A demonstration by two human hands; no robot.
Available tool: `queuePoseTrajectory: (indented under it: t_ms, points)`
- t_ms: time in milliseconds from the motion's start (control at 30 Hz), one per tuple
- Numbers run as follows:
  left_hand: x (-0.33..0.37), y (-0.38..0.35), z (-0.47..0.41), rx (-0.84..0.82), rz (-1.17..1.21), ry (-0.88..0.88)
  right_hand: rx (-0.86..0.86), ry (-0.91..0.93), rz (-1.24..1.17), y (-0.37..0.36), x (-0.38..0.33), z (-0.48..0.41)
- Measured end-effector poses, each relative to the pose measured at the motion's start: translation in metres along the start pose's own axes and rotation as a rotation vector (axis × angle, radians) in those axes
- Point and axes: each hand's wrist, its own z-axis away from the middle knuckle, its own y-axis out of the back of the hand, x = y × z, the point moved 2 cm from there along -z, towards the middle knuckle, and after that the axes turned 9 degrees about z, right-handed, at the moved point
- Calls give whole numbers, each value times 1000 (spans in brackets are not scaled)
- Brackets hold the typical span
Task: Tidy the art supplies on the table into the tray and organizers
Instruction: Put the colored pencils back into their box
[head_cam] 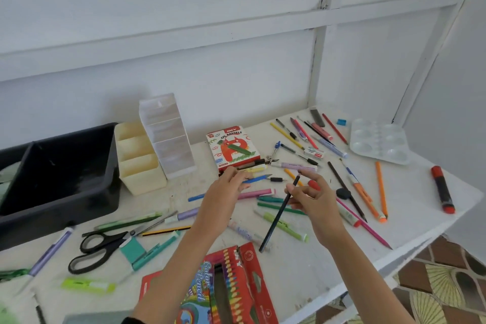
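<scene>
White panelled walls close in a white-painted desk (302,265) strewn edge to edge with pens, markers and pencils; nearly all the supplies lie loose, so the tidying looks barely begun. Largest of the containers, the dark plastic tray (79,208) at the left shows no supplies in the part in view, though its far-left corner is cut off; beside it the cream three-pocket organizer (147,184) looks empty, and the clear tiered plastic organizer (171,155) behind it seems empty too; the red colour-pencil box (252,279) near the front edge lies open, its contents unclear. Over the middle, the right hand (315,200) pinches a long dark pencil (278,214) near its upper end, the lower end slanting down over other pens; the left hand (223,194) hovers with fingers loosely spread, holding nothing I can make out. Risks, as I judge them: a grip so near one end may let the pencil swing and slip; a sweep toward the organizers could knock the tall clear one over; round pens at the right edge may roll off.
</scene>
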Motion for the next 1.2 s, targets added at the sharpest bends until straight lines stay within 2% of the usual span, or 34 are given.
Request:
queuePoseTrajectory:
  t_ms: [167,333,500,667,800,933,1100,1200]
  points:
    - [-2,4,44,-27,-51,137,11,-8,48,5,12,15]
    - [5,8,87,-86,-192,271,81,-60,10,4,27,30]
    - [13,8,125,-150,-342,390,115,-23,9,-2,32,46]
    - [15,5,155,-195,-392,452,130,-24,39,-9,35,61]
    - [12,-2,170,-119,-388,483,118,-39,76,-17,44,80]
    - [14,-5,171,-64,-366,475,155,63,381,-27,56,101]
    - [15,-7,171,-8,-418,433,93,110,589,-46,66,107]
    - [18,-7,169,20,-419,438,39,280,794,-57,72,109]
